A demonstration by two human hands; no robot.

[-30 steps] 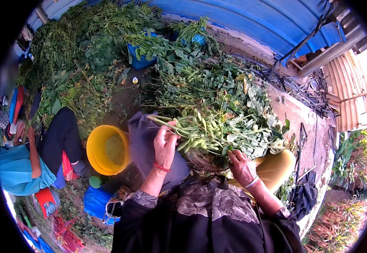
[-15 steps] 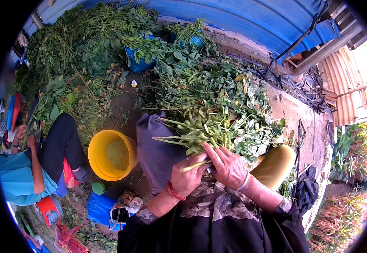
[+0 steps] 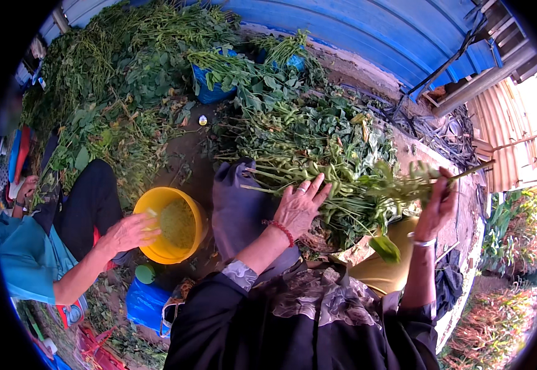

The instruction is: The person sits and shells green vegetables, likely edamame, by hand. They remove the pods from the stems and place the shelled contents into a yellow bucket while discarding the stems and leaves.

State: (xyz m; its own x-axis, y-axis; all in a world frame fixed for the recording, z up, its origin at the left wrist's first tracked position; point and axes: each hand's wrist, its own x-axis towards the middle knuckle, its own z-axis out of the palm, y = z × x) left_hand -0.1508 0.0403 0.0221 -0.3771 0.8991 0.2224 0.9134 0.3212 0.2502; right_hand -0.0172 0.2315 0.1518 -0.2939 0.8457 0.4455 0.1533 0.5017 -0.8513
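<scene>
My right hand [image 3: 439,206], with a silver bangle on its wrist, is closed around a green bean stalk [image 3: 398,185] at the right. The bare stem end sticks out past my fingers, while the leafy part points left and is smeared by motion. Below it a single leaf [image 3: 385,248] hangs over my knee. My left hand [image 3: 299,209] wears a ring and a red bead bracelet. Its fingers are stretched out on the bundle of podded bean stalks [image 3: 336,176] in front of me. Cut stems of that bundle reach left over my dark trouser leg [image 3: 234,206].
Left of my leg stands a yellow bucket [image 3: 202,225] partly filled with green bits. A co-worker's hand [image 3: 129,234] reaches to its rim with a small pale thing. Plants are heaped [image 3: 126,68] at the back left, beside blue containers [image 3: 213,89]. A blue metal wall [image 3: 355,37] closes the back.
My hands have parted: the right moved far right with a stalk, the left moved forward onto the bundle. The co-worker's hand has come over to the yellow bucket.
</scene>
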